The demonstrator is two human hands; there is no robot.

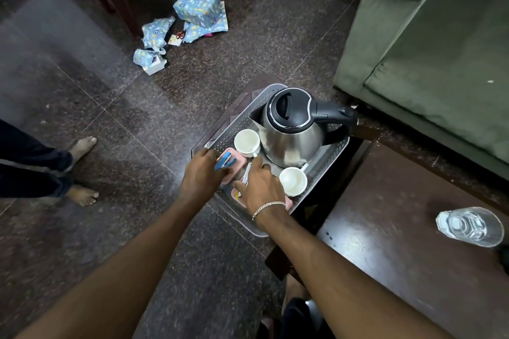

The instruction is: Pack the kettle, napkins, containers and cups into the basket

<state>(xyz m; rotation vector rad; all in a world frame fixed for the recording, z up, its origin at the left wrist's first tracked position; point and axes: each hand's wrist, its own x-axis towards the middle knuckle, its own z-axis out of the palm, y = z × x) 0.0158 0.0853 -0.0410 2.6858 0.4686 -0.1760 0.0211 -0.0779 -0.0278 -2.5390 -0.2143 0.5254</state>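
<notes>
Steel kettle (292, 129) and cups seated in basket (234, 118); pink container (239, 163) gripped by left hand (199, 176), right hand (261, 187) grip unclear.

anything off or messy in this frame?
Torn blue wrapping paper and scissors lie scattered on the floor beside a wrapped box. The basket overhangs its table's edge. No spills visible.

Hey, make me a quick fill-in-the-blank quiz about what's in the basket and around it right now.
1. The kettle stands inside the grey ____.
2. The number of white cups in the basket is ____.
3. On the dark table stands an empty drinking ____.
4. The bracelet is on the ____ wrist.

Missing words: basket; two; glass; right
</notes>
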